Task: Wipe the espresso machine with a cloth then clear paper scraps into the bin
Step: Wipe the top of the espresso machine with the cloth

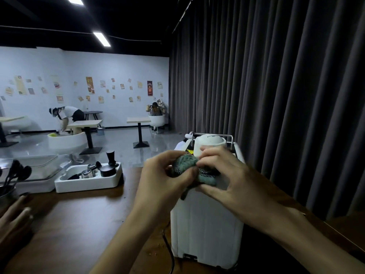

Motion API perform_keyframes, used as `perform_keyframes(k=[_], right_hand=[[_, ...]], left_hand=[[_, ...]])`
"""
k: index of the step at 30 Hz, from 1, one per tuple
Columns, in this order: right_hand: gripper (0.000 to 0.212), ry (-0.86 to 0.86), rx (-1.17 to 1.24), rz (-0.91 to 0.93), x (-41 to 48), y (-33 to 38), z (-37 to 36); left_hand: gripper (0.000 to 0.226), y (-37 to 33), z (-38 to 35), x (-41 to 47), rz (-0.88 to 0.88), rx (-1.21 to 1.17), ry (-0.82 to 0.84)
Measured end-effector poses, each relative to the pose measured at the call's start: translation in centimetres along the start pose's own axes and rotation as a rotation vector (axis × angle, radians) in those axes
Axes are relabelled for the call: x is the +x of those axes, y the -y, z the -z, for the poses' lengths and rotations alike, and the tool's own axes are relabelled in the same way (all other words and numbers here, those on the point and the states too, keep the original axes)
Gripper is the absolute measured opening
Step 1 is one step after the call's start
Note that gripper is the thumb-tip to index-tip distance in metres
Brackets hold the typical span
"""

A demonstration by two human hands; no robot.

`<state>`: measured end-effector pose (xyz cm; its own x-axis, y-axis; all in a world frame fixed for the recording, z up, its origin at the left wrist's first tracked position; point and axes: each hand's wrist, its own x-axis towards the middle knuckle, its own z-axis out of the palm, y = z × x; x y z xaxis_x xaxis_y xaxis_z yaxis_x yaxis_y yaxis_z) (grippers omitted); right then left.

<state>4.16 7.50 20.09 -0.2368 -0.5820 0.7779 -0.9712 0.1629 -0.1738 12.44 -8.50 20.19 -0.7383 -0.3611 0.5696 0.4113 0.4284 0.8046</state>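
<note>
The task looks to be in its first half. Both hands are close together above the top of the white boxy plastic espresso machine [207, 224], which stands at the right of the dark brown wooden counter [79, 224], in front of a grey pleated curtain [276, 95]. The left hand [164, 175] has its fingers curled round one end of the teal-grey fuzzy cloth [184, 165]. The right hand [223, 171] pinches the other end between thumb and fingers, so the cloth is bunched between them, just above the machine's near top edge. I judge it is being folded or gathered for wiping. Whether any of the machine has been wiped cannot be told.

A white ceramic cup [209, 144] sits upside down on the machine's top, at the far side, and would need wiping around. A few small pale scraps [153, 254] lie on the counter near the machine's base, left of it and beside the black power cable [167, 246], so the clearing step seems not yet done. No bin can be made out near the counter
</note>
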Motion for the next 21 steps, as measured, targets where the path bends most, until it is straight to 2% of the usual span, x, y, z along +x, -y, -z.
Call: perform_keyframes(k=[3, 6, 7, 9, 11, 15, 18, 21], right_hand=[[0.049, -0.089, -0.134, -0.039, -0.2, -1.5, 0.5], [0.061, -0.099, -0.151, -0.233, -0.4, -2.9, 0.7], [0.067, -0.053, -0.159, -0.291, -0.6, -3.3, 0.6], [0.076, 0.039, -0.153, -0.381, -1.0, -4.3, 0.4], [0.084, 0.099, -0.129, -0.42, -1.1, -4.8, 0.5], [0.092, 0.13, -0.023, -0.454, -1.1, -5.2, 0.6], [0.099, 0.134, 0.046, -0.482, -1.2, -5.5, 0.8], [0.103, 0.163, 0.027, -0.493, -1.2, -5.7, 1.0]], left_hand=[[0.03, 0.8, 0.9, 2.2, -0.102, 0.246, -0.171], [0.028, 1.5, 0.8, 5.6, -0.238, 0.373, -0.289], [0.025, 1.9, 0.5, 6.6, -0.256, 0.409, -0.251], [0.019, 2.9, -0.2, 8.0, -0.223, 0.507, -0.02], [0.023, 4.2, -0.5, 8.8, -0.164, 0.586, 0.177], [0.024, 4.5, 0.5, 10.4, -0.078, 0.437, 0.279], [0.035, 4.5, 0.8, 10.8, -0.104, 0.524, 0.449], [0.027, 4.2, 0.8, 10.5, -0.115, 0.514, 0.473]])
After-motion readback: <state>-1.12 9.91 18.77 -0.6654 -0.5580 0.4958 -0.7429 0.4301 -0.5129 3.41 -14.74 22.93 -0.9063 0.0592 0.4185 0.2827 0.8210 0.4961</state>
